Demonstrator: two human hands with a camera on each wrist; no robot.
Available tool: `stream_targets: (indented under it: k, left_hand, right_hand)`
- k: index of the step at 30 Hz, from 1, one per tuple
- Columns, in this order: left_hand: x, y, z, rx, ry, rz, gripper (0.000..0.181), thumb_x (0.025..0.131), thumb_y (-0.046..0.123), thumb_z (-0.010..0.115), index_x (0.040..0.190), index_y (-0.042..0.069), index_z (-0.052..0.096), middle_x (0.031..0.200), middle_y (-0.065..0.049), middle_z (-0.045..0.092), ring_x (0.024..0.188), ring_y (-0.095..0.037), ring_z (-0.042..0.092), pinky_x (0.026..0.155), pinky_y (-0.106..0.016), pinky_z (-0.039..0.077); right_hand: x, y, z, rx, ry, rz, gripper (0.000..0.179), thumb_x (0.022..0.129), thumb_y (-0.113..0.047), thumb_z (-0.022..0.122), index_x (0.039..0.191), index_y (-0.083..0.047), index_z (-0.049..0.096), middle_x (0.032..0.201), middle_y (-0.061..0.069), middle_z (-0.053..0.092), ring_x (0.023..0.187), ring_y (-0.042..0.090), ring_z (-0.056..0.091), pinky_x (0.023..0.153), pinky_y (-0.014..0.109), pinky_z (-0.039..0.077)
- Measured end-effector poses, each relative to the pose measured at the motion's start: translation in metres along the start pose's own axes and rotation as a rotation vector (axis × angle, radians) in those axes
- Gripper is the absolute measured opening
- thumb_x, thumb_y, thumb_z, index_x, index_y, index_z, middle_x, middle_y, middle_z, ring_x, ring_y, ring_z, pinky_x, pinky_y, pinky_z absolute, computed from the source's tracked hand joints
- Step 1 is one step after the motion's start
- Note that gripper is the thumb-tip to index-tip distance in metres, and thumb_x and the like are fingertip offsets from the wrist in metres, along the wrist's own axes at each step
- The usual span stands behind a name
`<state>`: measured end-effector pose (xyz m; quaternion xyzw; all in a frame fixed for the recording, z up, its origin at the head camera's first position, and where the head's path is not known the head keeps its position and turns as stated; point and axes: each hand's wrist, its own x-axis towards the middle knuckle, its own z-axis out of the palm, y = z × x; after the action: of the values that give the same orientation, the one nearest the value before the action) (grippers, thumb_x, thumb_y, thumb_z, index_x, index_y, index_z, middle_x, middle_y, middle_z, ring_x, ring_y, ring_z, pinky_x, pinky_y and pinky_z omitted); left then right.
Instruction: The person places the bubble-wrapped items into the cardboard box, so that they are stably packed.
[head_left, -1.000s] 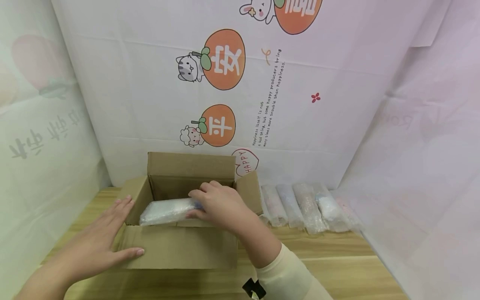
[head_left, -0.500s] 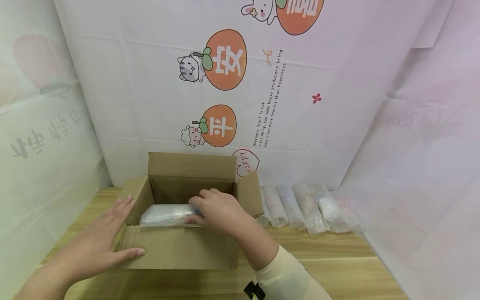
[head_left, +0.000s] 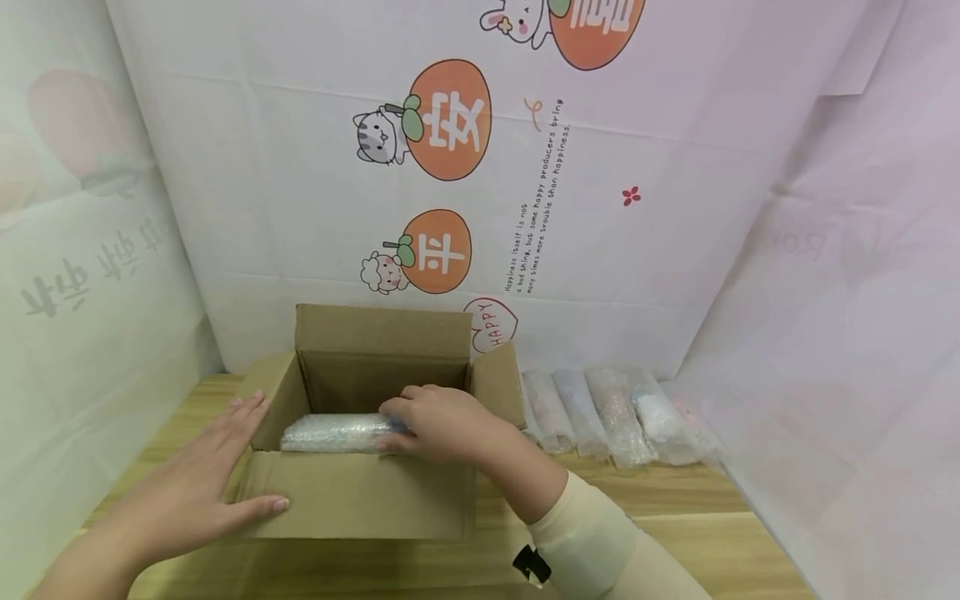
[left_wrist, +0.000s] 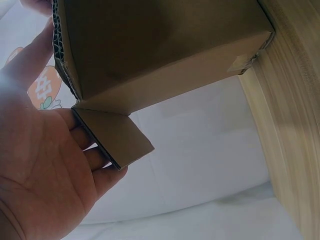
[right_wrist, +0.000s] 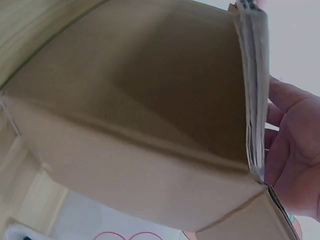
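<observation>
An open cardboard box (head_left: 360, 496) stands on the table with its flaps folded out. Inside it, near the front wall, lies a long bubble-wrapped package (head_left: 330, 432), its lower part hidden by that wall. My right hand (head_left: 435, 425) grips the package's right end, thumb at the front and fingers over the back. My left hand (head_left: 187, 492) rests at the box's left front corner, fingers straight along the left flap and thumb on the front flap. In the left wrist view, this hand's fingers (left_wrist: 102, 177) lie behind a small flap (left_wrist: 117, 137). The right wrist view shows the right palm (right_wrist: 300, 150) beyond the box edge.
Several bubble-wrapped rolls (head_left: 618, 417) lie side by side to the right of the box. White printed cloth (head_left: 300, 167) hangs behind and at both sides. Wood-grain table (head_left: 675, 542) shows in front and at the right.
The package has gone lower into the box, from tilted above the front rim to nearly level behind it. My right hand has sunk slightly with it; the left hand stays put.
</observation>
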<state>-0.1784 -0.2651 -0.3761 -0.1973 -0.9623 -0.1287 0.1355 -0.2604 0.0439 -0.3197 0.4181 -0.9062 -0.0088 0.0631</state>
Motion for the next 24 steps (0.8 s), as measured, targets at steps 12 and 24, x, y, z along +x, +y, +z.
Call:
stream_targets:
  k: [12,24]
  left_hand:
    - [0.001,0.002,-0.001,0.001,0.007,0.012,0.110,0.083,0.064,0.066,0.159,0.015,0.004,0.166,-0.008,0.006,0.153,-0.030,0.004,0.110,-0.011,-0.015]
    - [0.001,0.004,0.000,-0.019,-0.011,-0.002,0.110,0.083,0.064,0.066,0.159,0.016,0.003,0.166,-0.008,0.004,0.152,-0.033,0.005,0.116,-0.020,-0.013]
  right_hand:
    - [-0.020,0.023,-0.032,-0.032,0.006,0.032,0.057,0.092,-0.055,0.059,0.138,-0.021,0.056,0.126,-0.004,0.061,0.117,0.015,0.058,0.094,0.033,0.052]
    - [-0.065,0.088,-0.072,0.130,0.192,0.155,0.057,0.094,-0.041,0.065,0.141,-0.013,0.051,0.140,0.009,0.054,0.130,0.027,0.050,0.110,0.044,0.043]
